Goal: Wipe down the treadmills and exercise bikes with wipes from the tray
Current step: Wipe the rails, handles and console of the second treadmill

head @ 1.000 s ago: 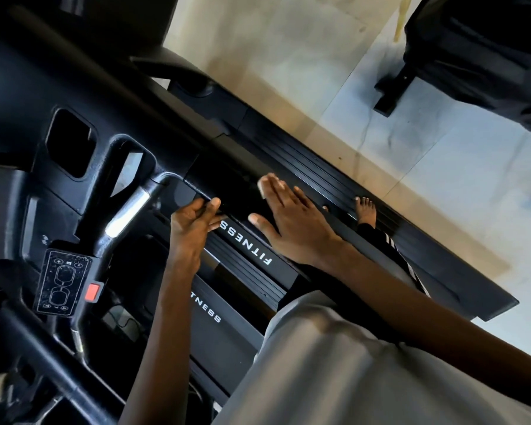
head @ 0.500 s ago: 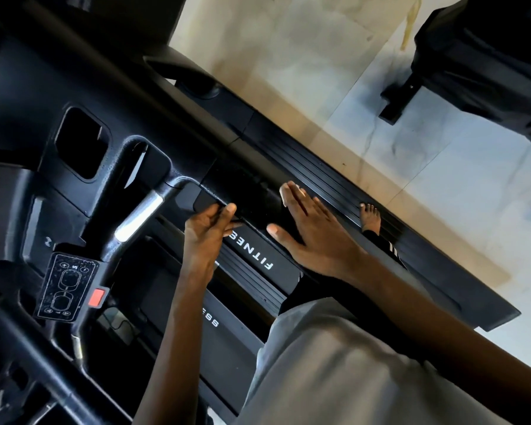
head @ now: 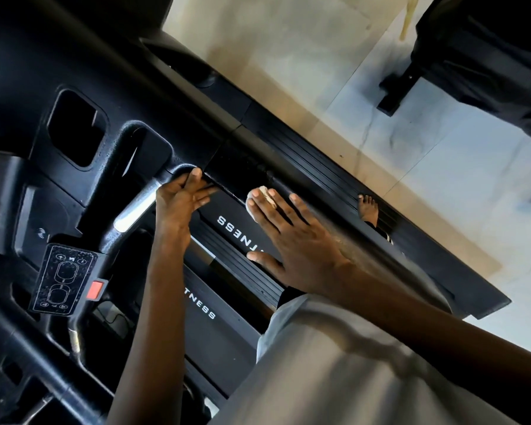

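The big black treadmill [head: 319, 167] lies under both hands. Heavy and rigid, it should not give under pressure. The left hand [head: 178, 207] sits on the console rim just left of the right hand, thumb over the edge. I cannot tell whether it clamps the rim or merely rests there. The right hand [head: 292, 240] is spread flat, fingers straight, pressing the small crumpled white wipe [head: 267, 194] beneath its fingertips. The wipe looks light, soft and limp, likely to bunch, so flat finger pressure across its middle suits it best.
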Demonstrator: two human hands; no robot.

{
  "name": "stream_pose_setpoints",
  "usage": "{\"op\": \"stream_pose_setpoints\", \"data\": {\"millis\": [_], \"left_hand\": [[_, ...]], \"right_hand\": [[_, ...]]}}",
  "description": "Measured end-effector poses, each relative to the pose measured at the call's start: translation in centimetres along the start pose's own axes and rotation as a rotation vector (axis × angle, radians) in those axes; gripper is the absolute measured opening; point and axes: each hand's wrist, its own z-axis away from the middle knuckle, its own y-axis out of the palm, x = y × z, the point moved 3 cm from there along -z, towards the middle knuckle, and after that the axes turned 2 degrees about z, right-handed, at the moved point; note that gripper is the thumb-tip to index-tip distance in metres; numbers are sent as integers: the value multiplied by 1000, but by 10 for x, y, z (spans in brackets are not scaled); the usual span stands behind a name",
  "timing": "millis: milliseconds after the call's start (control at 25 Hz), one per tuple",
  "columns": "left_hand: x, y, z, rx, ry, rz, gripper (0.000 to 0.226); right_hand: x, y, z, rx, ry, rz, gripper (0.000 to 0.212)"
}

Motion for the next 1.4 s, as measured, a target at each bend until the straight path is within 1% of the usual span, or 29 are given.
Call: {"op": "stream_pose_setpoints", "data": {"millis": [80, 160, 280, 400, 440, 520, 640, 720, 800, 880, 1000, 1120, 1280, 1400], "left_hand": [[-2, -3, -5, 35, -4, -51, 19], [-2, -7, -7, 47, -12, -74, 21], [-5, -10, -7, 66, -33, -39, 21], [-5, -8, -6, 58, -44, -30, 19], [-5, -6, -6, 53, -43, -29, 18], [-3, -2, -6, 58, -28, -31, 18], [0, 0, -6, 65, -13, -44, 25], [0, 0, -7, 71, -11, -38, 29], [0, 0, -6, 73, -7, -34, 26], [0, 1, -6, 68, -7, -28, 21], [0, 0, -8, 36, -24, -26, 19], [0, -1, -10, 38, -51, -16, 19], [-3, -3, -11, 67, -43, -20, 18], [-2, -4, -11, 74, -43, -9, 17]], "right_hand": [[-2, 3, 8, 22, 0, 3, 85], [6, 2, -5, 11, 19, 11, 85], [28, -5, -46, -13, 27, 6, 83], [24, -9, -56, -16, 64, -5, 81], [15, -12, -52, -26, 94, -35, 81], [-10, -13, -40, -30, 183, -168, 82], [-39, -12, -26, 45, 290, -372, 83], [-47, -10, -32, 114, 329, -467, 84], [-52, -14, -49, 166, 351, -576, 86], [-56, -23, -60, 178, 351, -625, 86], [-49, -29, -44, 139, 244, -564, 86], [-29, -27, -32, 52, 106, -403, 87], [-4, -27, -70, 4, 39, -268, 83], [2, -24, -85, 5, -9, -211, 82]]}}
